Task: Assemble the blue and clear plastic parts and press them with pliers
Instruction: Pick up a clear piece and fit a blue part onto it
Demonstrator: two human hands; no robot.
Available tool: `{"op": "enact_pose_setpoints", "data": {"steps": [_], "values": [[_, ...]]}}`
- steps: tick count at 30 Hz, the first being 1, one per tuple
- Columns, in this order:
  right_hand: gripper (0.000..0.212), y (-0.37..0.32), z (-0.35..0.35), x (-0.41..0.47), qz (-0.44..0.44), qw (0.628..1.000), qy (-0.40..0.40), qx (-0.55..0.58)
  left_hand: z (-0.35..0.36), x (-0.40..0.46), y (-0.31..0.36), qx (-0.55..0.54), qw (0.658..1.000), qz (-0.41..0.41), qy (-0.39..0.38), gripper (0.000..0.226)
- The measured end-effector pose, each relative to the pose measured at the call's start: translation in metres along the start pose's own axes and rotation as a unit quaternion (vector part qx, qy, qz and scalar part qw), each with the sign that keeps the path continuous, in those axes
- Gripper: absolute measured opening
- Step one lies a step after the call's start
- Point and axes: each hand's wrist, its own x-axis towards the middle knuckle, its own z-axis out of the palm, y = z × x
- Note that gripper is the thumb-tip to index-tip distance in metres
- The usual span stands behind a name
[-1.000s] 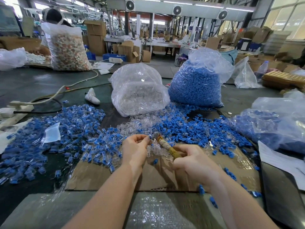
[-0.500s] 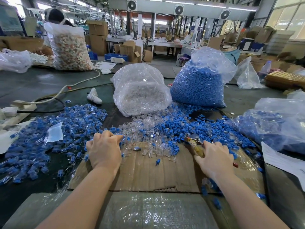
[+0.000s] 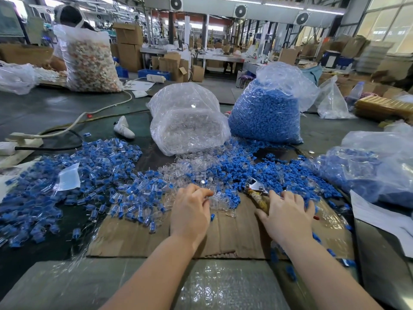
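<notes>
— Where are the hands?

— Both are low over the brown cardboard (image 3: 138, 238) on the bench (image 3: 44, 113). The left hand (image 3: 190, 217) has curled fingers reaching into the clear parts (image 3: 192, 173); I cannot tell if it pinches one. The right hand (image 3: 288, 218) lies on the pliers (image 3: 257, 192), fingers spread into the blue parts (image 3: 263, 168).

— And the finished ones?

— The joined pieces (image 3: 73, 186) lie in a heap on the left. Two big bags stand behind, one of clear bits (image 3: 187, 121), one of blue bits (image 3: 268, 113).
</notes>
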Motion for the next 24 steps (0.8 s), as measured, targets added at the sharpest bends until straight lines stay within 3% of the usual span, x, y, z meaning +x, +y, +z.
{"op": "enact_pose_setpoints", "data": {"steps": [6, 13, 17, 24], "values": [[0.029, -0.022, -0.001, -0.002, -0.092, 0.984, 0.084, 0.127, 0.008, -0.008, 0.002, -0.048, 0.999, 0.0, -0.003, 0.017], [0.013, -0.042, 0.001, -0.006, -0.078, 0.972, 0.108, 0.194, 0.005, -0.009, -0.001, -0.066, 0.997, -0.026, 0.01, 0.013], [0.008, -0.044, 0.005, -0.014, -0.077, 0.974, 0.094, 0.19, 0.004, -0.009, -0.002, -0.086, 0.995, -0.054, 0.027, 0.026], [0.011, -0.044, 0.01, -0.016, -0.094, 0.977, 0.08, 0.172, 0.004, -0.01, -0.003, -0.078, 0.997, -0.009, 0.003, 0.011]]}}
